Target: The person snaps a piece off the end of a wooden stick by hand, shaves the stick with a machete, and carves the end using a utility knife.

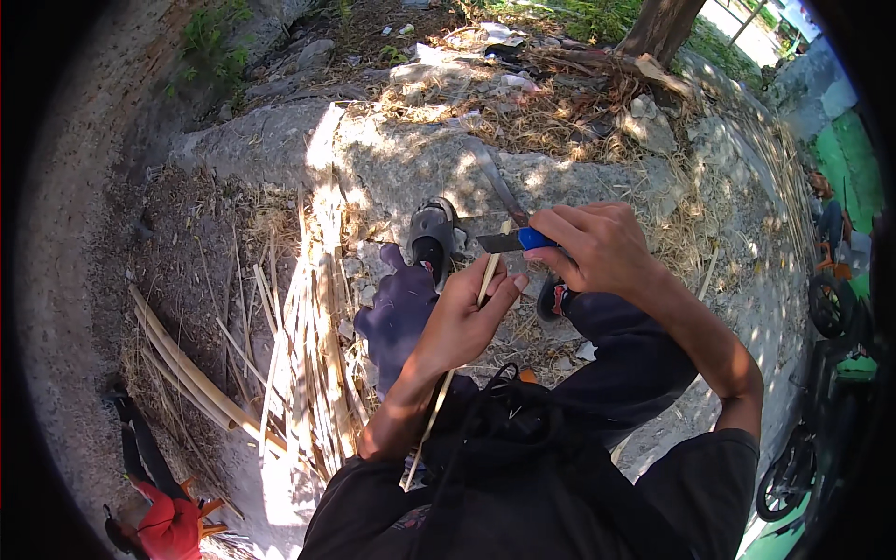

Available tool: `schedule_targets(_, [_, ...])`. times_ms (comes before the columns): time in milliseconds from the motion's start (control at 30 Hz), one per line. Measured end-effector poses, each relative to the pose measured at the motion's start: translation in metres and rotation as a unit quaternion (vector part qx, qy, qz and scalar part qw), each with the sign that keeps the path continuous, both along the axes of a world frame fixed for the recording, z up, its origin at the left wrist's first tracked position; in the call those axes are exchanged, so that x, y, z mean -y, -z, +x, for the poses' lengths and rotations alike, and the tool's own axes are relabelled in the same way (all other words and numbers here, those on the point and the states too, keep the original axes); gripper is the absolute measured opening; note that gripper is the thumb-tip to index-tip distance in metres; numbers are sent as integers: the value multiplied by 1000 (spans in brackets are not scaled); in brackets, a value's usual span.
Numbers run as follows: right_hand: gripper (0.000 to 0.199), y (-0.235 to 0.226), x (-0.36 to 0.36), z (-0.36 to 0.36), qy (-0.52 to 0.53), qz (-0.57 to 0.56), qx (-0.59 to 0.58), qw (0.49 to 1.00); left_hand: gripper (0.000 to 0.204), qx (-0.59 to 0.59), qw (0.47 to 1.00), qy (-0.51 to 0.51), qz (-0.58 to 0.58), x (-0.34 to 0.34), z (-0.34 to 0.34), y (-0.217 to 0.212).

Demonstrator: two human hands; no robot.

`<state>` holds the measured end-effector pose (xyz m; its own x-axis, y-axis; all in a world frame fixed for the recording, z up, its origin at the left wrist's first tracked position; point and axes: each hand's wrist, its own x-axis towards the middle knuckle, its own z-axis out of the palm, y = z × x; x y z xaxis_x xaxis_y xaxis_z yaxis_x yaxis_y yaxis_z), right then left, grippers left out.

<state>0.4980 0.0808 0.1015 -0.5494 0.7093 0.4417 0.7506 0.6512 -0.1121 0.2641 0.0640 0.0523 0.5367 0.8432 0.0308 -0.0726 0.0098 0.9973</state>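
Note:
My left hand point(465, 313) is closed around a thin pale strip of split bamboo or cane point(431, 420). The strip runs from my lap up past my fingers. My right hand point(597, 245) grips the blue handle point(535, 239) of a knife. Its dark, broad blade point(499, 243) points left and lies across the strip's upper end, just above my left hand. Whether the edge bites into the strip I cannot tell. Beyond the knife, a long curved metal blade point(502, 185) rests against the stone; its lower end is hidden behind my right hand.
A heap of split strips point(308, 345) lies left of my legs, with thicker curved lengths point(191, 373) farther left. Dark purple cloth point(397, 317) covers my left leg. Ahead is a stone ledge point(392, 140) with dry shavings. A person in red point(168, 518) sits lower left; motorcycles point(789, 471) stand right.

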Motion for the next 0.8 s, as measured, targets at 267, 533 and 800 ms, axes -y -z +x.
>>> schedule_targets(267, [36,-5,-27,32,226,-71,-5,972,29,-14,999,2,-40,5,-4,-13])
schedule_targets(533, [42,-26,-20,32,207,-229,-219,926,33,98,963,125,-219,2,-30,-30])
schedule_targets(800, [32,-28,9,4,9,-257,-135,957,36,166,949,163,-212,5,-20,-15])
